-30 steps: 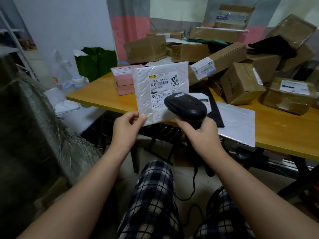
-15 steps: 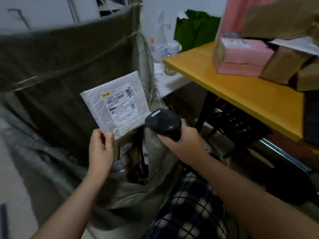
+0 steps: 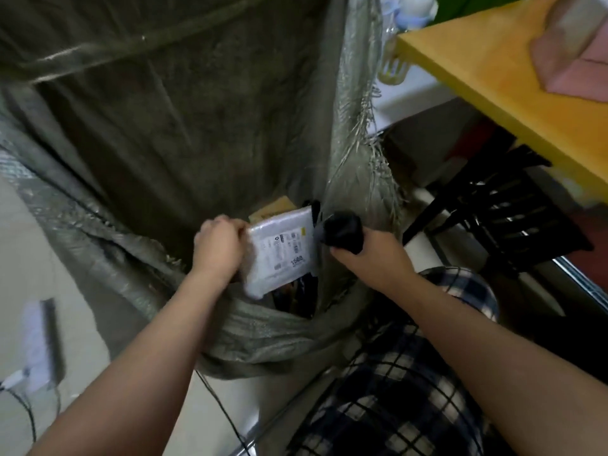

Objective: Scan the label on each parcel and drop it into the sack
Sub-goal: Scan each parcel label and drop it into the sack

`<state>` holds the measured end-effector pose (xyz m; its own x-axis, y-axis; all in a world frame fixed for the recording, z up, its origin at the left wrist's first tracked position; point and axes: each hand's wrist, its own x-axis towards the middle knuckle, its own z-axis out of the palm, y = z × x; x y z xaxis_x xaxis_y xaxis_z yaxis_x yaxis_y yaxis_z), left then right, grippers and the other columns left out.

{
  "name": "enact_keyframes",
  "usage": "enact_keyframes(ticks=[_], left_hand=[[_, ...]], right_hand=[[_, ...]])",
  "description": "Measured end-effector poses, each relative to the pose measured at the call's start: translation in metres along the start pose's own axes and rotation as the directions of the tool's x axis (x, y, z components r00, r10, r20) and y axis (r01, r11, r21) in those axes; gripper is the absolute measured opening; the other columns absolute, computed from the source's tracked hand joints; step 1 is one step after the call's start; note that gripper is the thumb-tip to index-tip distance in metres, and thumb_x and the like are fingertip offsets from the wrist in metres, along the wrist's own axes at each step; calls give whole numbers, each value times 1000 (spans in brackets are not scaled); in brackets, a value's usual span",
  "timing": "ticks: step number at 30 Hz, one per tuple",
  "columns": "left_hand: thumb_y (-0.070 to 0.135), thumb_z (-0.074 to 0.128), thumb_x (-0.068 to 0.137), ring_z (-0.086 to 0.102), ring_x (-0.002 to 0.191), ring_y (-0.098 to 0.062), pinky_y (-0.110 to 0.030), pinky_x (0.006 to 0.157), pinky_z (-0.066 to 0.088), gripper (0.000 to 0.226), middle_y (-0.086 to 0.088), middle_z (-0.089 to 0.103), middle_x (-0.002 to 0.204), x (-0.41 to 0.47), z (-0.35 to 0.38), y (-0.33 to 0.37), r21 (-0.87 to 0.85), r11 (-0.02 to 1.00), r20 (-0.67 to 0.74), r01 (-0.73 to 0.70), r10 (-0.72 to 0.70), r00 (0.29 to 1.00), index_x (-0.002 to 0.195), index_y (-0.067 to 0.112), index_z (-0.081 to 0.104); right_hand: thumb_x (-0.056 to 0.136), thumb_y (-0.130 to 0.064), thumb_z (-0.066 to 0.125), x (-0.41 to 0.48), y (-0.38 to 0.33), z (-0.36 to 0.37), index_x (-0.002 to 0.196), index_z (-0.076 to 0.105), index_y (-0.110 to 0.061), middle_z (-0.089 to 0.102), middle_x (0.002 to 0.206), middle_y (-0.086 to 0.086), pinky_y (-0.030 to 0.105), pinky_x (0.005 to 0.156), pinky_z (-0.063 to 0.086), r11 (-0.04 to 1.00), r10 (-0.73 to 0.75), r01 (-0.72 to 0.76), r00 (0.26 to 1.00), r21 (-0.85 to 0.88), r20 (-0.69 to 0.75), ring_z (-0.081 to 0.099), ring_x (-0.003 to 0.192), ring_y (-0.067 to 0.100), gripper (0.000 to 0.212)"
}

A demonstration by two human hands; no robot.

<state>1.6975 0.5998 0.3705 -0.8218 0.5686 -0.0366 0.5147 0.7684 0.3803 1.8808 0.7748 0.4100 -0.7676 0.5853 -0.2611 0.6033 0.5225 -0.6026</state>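
One parcel [image 3: 283, 255], a white padded mailer, label up, hangs over the sack [image 3: 184, 126] mouth, by its near rim | your left hand [image 3: 218, 246] grips its left edge, fingers curled round it | your right hand [image 3: 368, 258] clasps the scanner [image 3: 342, 232], just beside the parcel's right edge | handling: likely light, soft, slick-skinned; an edge hold should suffice.
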Motion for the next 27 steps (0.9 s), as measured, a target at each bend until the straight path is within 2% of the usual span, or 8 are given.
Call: enact_keyframes(ticks=[3, 6, 10, 16, 18, 21, 25, 27], left_hand=[[16, 48, 94, 49, 109, -35, -39, 88, 41, 28, -13, 56, 116, 10, 8, 2, 261, 965, 66, -27, 10, 998, 117, 18, 64], [17, 42, 97, 43, 117, -33, -39, 94, 37, 33, -13, 50, 126, 13, 26, 9, 347, 935, 185, -76, 11, 983, 126, 15, 56], [32, 44, 98, 43, 117, -32, -40, 95, 35, 37, -13, 51, 127, 16, 32, 29, 295, 942, 183, -163, 112, 977, 129, 12, 52], [34, 46, 97, 46, 113, -31, -41, 92, 39, 36, -11, 54, 121, 11, 12, 90, 179, 911, 93, -372, 361, 928, 125, 13, 56], [36, 46, 97, 48, 110, -31, -40, 93, 39, 36, -10, 55, 117, 8, 3, 118, 160, 873, 62, -461, 457, 887, 122, 14, 58], [34, 47, 97, 49, 109, -31, -41, 94, 39, 35, -9, 56, 116, -1, -13, 165, 131, 807, -4, -576, 582, 813, 124, 15, 57], [32, 47, 97, 48, 113, -29, -40, 97, 37, 36, -7, 55, 122, -23, -29, 237, 77, 702, -46, -708, 712, 701, 129, 16, 54], [32, 46, 98, 46, 116, -29, -39, 98, 36, 38, -7, 54, 125, -39, -32, 275, 50, 649, -41, -759, 761, 648, 131, 16, 52]], right_hand=[[87, -49, 64, 4, 8, 3, 78, 55, -27, 60, 74, -6, 27, 54, 41, 999, 24, -23, 1000, -29, 17, 57, 71, 14, 25], [85, -49, 65, 11, 15, 6, 86, 59, -22, 63, 80, -1, 29, 60, 45, 999, 43, -44, 999, -13, -11, 60, 77, 18, 27], [84, -48, 66, 11, 21, 3, 87, 58, -19, 58, 75, -4, 29, 61, 41, 997, 72, -70, 995, 32, -70, 58, 79, 18, 30], [84, -43, 69, -9, 25, -30, 78, 56, -25, 58, 70, -9, 26, 54, 38, 981, 102, -53, 957, 184, -270, 59, 77, 17, 22], [83, -41, 70, -24, 29, -49, 74, 55, -27, 59, 71, -8, 30, 61, 41, 981, 100, -31, 928, 194, -360, 60, 78, 17, 23], [81, -41, 72, -53, 41, -83, 84, 64, -19, 64, 77, -4, 30, 66, 44, 971, 134, -13, 854, 237, -502, 62, 81, 17, 24], [83, -40, 70, -101, 60, -131, 91, 64, -18, 60, 74, -6, 25, 59, 37, 966, 181, -15, 747, 256, -640, 58, 77, 13, 24], [83, -38, 70, -128, 72, -153, 83, 62, -19, 56, 66, -9, 23, 53, 34, 961, 207, -4, 681, 278, -703, 55, 73, 12, 21]])
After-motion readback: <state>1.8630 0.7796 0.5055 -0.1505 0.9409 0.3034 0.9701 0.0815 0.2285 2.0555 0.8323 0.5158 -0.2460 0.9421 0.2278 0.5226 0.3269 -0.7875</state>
